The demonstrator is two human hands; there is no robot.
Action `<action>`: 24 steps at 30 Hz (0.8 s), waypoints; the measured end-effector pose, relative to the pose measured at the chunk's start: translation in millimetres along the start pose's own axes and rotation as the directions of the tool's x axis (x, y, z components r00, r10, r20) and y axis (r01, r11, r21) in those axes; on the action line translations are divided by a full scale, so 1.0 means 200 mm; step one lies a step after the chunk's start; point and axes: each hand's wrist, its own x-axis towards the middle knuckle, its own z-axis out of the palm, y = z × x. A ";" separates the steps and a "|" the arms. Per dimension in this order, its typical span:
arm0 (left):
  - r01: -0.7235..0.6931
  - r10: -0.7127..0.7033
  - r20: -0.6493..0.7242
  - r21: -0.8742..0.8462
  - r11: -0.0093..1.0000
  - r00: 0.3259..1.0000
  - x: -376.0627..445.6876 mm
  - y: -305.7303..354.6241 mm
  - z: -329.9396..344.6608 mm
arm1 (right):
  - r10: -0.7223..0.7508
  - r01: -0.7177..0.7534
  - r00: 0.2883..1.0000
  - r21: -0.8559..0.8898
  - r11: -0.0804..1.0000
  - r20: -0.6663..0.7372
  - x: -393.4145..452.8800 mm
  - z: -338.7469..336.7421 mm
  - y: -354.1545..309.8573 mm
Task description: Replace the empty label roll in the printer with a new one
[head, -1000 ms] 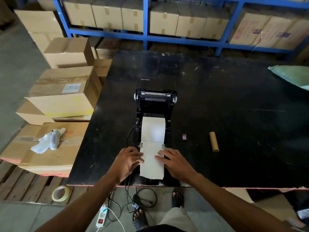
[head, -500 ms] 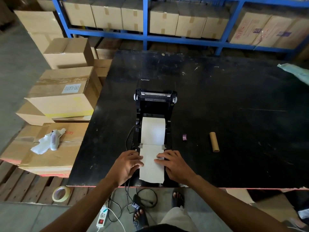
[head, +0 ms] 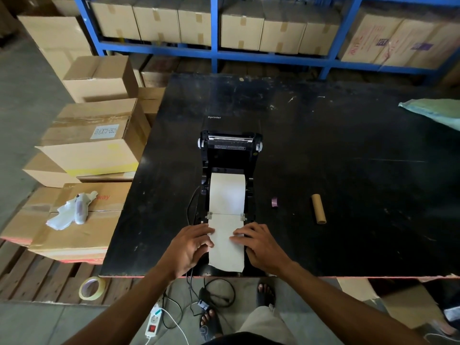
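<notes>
Left hand [head: 190, 247]: palm down at the left edge of the pulled-out white label strip [head: 226, 242], fingers stretched nearly flat with the fingertips lying on the paper's edge; nothing is gripped.
Right hand [head: 261, 246]: mirrors it on the right edge of the strip, fingers extended and pressing the paper flat, not curled round anything.
White label strip: runs from the roll toward the person, passes between two small grey guide tabs [head: 209, 215], and ends curled near the table's front edge.
New white label roll [head: 227, 191]: seated in the bay of the black Xprinter label printer [head: 230, 155], between the bay's side walls.
Black label printer: lid swung open and tipped back, its roller bar showing at the top; it stands near the front of the table, left of centre.
Empty brown cardboard core [head: 318, 208]: lies on its side on the table, well to the right of the printer.
Small purple tape scrap [head: 274, 202]: between the printer and the cardboard core.
Black scuffed table [head: 348, 158]: bears all of these; a pale green bag [head: 435, 112] overlaps its far right edge.
Floor and surroundings: tan cardboard boxes [head: 94, 140] stacked to the left, a yellowish tape ring [head: 91, 288] on the wooden pallet, a white power strip [head: 153, 322] and black cables below the table edge.
</notes>
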 end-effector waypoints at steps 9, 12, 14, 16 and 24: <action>0.015 -0.015 0.019 0.015 1.000 1.000 -0.01 0.02 0.00 | 0.032 -0.032 0.999 -0.010 0.999 0.001 0.00 0.01 -0.01; 0.034 -0.035 0.013 0.032 0.999 0.999 -0.01 0.03 -0.01 | 0.050 -0.050 0.998 -0.019 0.999 0.024 0.00 0.01 0.00; 0.057 -0.057 0.017 0.049 0.997 0.998 -0.01 0.03 -0.01 | 0.057 -0.056 0.998 -0.014 0.998 0.039 0.01 0.00 0.00; 0.080 -0.082 0.026 0.057 0.995 0.996 -0.01 0.03 -0.01 | 0.066 -0.067 0.997 0.017 0.998 0.047 0.02 -0.01 -0.01; 0.082 -0.082 0.007 0.042 0.996 0.997 0.03 0.05 -0.01 | 0.119 -0.125 0.992 0.145 0.981 0.046 0.04 -0.03 0.00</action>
